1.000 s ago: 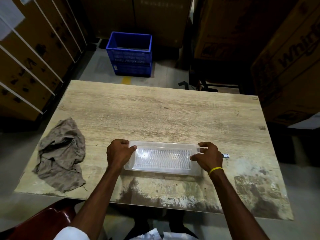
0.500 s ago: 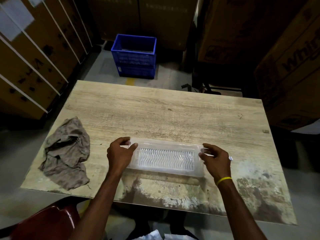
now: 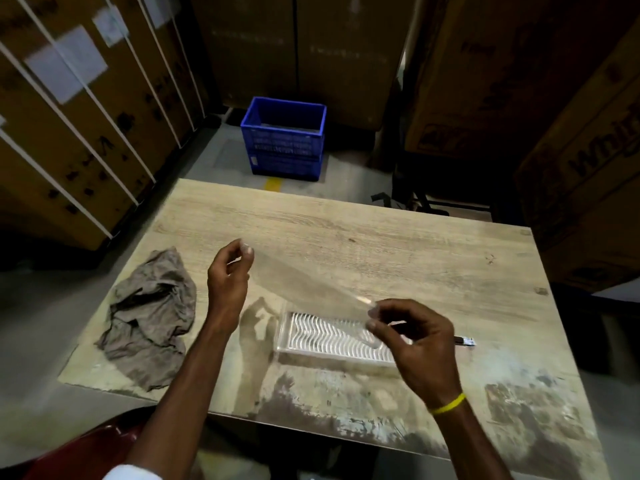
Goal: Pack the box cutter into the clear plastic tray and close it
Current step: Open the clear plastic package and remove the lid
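Note:
The clear plastic tray point(image 3: 322, 337) with a wavy ribbed floor lies open on the wooden table point(image 3: 381, 244), near its front edge. Its transparent lid point(image 3: 304, 282) hangs tilted above the table, blurred. My left hand point(image 3: 227, 278) pinches the lid's far left end and my right hand point(image 3: 412, 341) pinches its near right end. The right hand hovers over the tray's right part. The box cutter point(image 3: 464, 341) lies on the table to the right of the tray, mostly hidden behind my right hand; only its tip shows.
A crumpled grey-brown rag point(image 3: 152, 317) lies on the table's left side. A blue crate point(image 3: 284, 140) stands on the floor beyond the table. Cardboard boxes point(image 3: 69, 116) stand on the left, at the back and on the right. A red chair edge point(image 3: 86, 448) shows below.
Both hands have lifted the clear lid off the tray and up to the left. The tray now lies uncovered on the table. The camera view has shifted.

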`<control>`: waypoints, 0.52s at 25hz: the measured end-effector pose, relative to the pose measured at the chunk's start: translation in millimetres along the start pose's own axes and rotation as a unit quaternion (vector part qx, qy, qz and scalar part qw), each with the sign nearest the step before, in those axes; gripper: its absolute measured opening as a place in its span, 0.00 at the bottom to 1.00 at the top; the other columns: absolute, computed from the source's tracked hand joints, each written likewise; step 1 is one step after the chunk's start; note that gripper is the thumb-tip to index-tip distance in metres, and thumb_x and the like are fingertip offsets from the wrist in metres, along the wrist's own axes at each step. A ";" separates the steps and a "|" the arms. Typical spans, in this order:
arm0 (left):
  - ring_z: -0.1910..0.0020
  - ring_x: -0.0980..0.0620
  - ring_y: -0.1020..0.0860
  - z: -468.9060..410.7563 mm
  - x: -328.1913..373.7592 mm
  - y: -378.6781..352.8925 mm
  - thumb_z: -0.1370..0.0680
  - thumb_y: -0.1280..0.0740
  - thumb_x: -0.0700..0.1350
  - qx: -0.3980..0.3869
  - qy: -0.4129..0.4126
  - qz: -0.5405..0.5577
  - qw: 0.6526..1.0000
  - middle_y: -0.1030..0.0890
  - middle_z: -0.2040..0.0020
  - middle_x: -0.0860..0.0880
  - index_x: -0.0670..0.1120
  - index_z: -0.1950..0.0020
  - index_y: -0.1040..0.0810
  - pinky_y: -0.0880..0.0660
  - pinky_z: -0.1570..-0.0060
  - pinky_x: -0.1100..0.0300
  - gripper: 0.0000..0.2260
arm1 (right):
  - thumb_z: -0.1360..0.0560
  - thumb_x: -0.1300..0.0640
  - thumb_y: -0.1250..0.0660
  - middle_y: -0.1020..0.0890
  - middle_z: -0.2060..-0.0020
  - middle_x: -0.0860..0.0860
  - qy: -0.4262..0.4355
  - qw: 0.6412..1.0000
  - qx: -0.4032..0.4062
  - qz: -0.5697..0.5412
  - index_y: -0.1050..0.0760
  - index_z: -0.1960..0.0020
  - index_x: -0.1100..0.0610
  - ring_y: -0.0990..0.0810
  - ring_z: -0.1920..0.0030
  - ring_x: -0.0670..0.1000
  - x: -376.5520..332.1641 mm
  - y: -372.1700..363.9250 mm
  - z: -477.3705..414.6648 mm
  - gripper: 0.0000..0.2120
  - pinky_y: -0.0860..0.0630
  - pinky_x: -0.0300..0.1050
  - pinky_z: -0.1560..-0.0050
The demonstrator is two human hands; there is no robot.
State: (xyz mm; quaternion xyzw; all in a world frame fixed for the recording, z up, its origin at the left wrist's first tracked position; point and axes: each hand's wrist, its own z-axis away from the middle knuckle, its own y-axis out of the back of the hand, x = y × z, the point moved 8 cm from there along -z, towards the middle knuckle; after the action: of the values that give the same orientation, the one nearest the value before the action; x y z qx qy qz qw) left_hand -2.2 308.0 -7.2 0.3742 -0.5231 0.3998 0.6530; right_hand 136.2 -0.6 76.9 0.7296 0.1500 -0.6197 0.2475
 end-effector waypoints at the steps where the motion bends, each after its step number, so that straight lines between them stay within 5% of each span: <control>1: 0.39 0.47 0.21 -6.2 -5.3 2.4 0.19 0.33 0.47 -0.007 0.028 0.030 0.999 0.20 0.39 0.46 0.45 0.32 0.24 0.21 0.46 0.47 0.16 | 0.33 0.67 0.22 0.13 0.60 0.50 0.023 0.999 -0.027 0.014 0.15 0.56 0.57 0.14 0.60 0.52 -5.2 -17.4 5.1 0.09 0.18 0.47 0.61; 3: 0.37 0.42 0.21 -17.8 -16.2 7.3 0.17 0.36 0.47 -0.018 0.080 0.087 0.993 0.21 0.34 0.42 0.43 0.30 0.25 0.19 0.49 0.49 0.17 | 0.32 0.66 0.22 0.14 0.60 0.47 0.072 0.993 -0.081 0.040 0.15 0.57 0.56 0.15 0.59 0.49 -7.2 -52.4 18.0 0.07 0.19 0.46 0.62; 7: 0.52 0.42 0.17 -29.8 -25.8 20.9 0.17 0.38 0.43 -0.030 0.142 0.152 0.978 0.20 0.37 0.37 0.41 0.31 0.27 0.18 0.51 0.50 0.15 | 0.30 0.65 0.24 0.15 0.58 0.45 0.162 0.961 -0.185 0.131 0.14 0.54 0.51 0.18 0.56 0.47 7.7 -128.9 57.2 0.10 0.21 0.46 0.58; 13: 0.61 0.45 0.14 -39.5 -58.0 53.1 0.19 0.37 0.34 -0.044 0.150 0.083 0.984 0.19 0.42 0.35 0.34 0.32 0.27 0.15 0.59 0.57 0.15 | 0.37 0.65 0.30 0.18 0.57 0.48 0.271 0.881 -0.264 0.285 0.16 0.48 0.49 0.21 0.60 0.52 33.1 -224.7 97.0 0.20 0.28 0.41 0.67</control>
State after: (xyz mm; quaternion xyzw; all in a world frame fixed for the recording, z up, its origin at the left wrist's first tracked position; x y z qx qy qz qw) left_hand -43.2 357.5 -67.3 0.2362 -0.4657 0.4807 0.7045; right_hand -56.2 130.5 -5.5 0.7879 0.1545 -0.2382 0.5464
